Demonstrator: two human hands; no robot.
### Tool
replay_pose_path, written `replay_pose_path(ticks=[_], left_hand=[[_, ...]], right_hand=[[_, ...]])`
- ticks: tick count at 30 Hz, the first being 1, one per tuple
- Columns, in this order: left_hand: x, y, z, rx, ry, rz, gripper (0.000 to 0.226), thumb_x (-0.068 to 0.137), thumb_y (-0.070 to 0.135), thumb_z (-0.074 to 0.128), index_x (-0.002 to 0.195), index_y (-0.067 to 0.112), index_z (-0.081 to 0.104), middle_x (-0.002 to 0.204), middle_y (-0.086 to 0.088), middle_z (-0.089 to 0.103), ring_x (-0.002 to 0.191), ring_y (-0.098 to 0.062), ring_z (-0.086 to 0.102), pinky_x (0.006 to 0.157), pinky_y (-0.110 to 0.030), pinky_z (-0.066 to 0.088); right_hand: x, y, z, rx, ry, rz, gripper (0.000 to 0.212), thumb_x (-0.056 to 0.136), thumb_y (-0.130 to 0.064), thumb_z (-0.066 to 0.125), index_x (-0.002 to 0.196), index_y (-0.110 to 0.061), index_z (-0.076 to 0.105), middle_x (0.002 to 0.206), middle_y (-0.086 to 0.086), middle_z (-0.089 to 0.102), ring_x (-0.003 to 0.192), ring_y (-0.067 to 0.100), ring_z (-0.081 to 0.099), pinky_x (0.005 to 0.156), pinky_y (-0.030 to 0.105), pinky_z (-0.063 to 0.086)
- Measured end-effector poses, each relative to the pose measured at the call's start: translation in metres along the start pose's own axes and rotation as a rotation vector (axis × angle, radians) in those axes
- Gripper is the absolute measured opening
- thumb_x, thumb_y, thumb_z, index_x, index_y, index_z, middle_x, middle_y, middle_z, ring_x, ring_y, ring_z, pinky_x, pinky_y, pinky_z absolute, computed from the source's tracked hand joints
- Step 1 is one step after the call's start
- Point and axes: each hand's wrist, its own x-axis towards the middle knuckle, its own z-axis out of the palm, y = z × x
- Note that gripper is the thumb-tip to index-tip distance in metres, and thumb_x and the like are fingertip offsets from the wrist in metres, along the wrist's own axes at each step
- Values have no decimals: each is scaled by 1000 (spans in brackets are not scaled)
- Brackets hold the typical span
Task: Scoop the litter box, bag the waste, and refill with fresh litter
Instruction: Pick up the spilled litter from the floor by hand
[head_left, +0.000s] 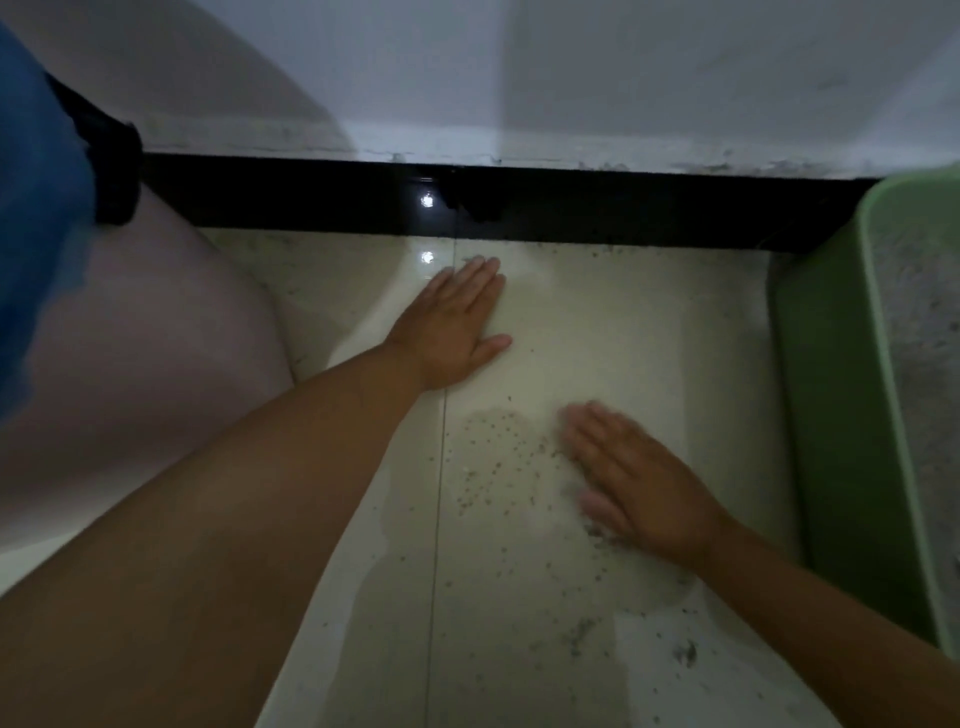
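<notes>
The left hand (451, 325) lies flat on the pale floor tile (623, 338), far from the person and near the black skirting (311, 195). Its fingers are straight and together and it grasps nothing. I judge that it is placed there to carry the weight of the body while the person leans forward.

The right hand (631, 475) is nearer and to the right, also released, with the palm down on the tile. It is blurred, so it is probably in motion. Just left of its fingers there is a patch of spilled litter grains (496, 452), and more grains are scattered near and right of it. The flat hand seems to work as a brush, to gather the grains in one heap.

The green litter box (852, 415) stands at the right edge, close to the right forearm, with grey litter (924, 364) inside it. No scoop and no bag are in view.
</notes>
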Motion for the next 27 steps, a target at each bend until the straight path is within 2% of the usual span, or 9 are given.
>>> replay_pose_path(ticks=[2,5,9,11,15,17,20,24,27], left_hand=[[-6,4,5,30,-25,89,69,98,48,22,149,10,-5,157,-5,-12,145,-14,-13,113,-25,-14],[-23,13,16,28,-44,240,85,85,65,-8,149,9,-2,154,-1,-12,140,-9,-14,105,-18,-19],[-45,15,25,30,-3,327,82,96,52,0,131,-3,49,137,-17,49,126,-30,48,106,-29,18],[-53,8,26,12,3,259,76,99,47,7,125,-6,54,129,-23,56,118,-36,54,103,-32,23],[-59,-4,21,-169,48,79,84,84,55,12,143,-4,25,151,-20,23,140,-21,12,114,-29,6],[-53,-6,20,-205,115,29,87,79,54,8,144,-3,20,154,-18,16,143,-23,7,112,-28,2],[-34,-2,12,-185,127,25,90,78,57,6,146,-1,16,156,-15,11,146,-25,6,115,-27,2],[3,9,0,-142,86,21,66,99,41,30,149,5,7,158,-10,1,146,-19,-2,117,-27,-1],[20,21,2,-117,35,57,65,100,38,29,149,6,2,158,-9,-4,146,-18,-5,117,-28,-3]], right_hand=[[2,13,-13,16,120,195,66,95,-49,13,140,-2,28,142,12,36,137,25,23,115,25,9],[15,37,-28,145,194,523,75,85,-50,16,145,-4,18,153,9,10,143,21,4,114,28,2],[45,59,-35,150,161,721,75,82,-43,15,147,-5,14,157,15,6,146,26,1,118,32,1],[57,61,-34,109,133,733,76,82,-45,13,148,-7,13,157,14,5,146,27,1,118,34,1],[73,41,-24,2,51,429,92,80,-66,-6,148,-7,11,156,18,5,145,28,0,116,31,-3],[74,24,-14,-49,-7,185,94,81,-65,-13,146,-4,16,154,20,15,142,27,4,114,27,-7],[56,-2,3,-112,-80,-54,75,95,-51,-3,136,0,34,139,22,46,132,35,40,113,28,0],[16,-17,15,-24,-160,-153,64,97,-47,2,134,-2,30,138,19,48,131,27,29,113,30,7],[-5,-17,12,6,-154,-96,63,98,-47,4,142,-6,24,141,18,43,131,26,28,114,29,8]])
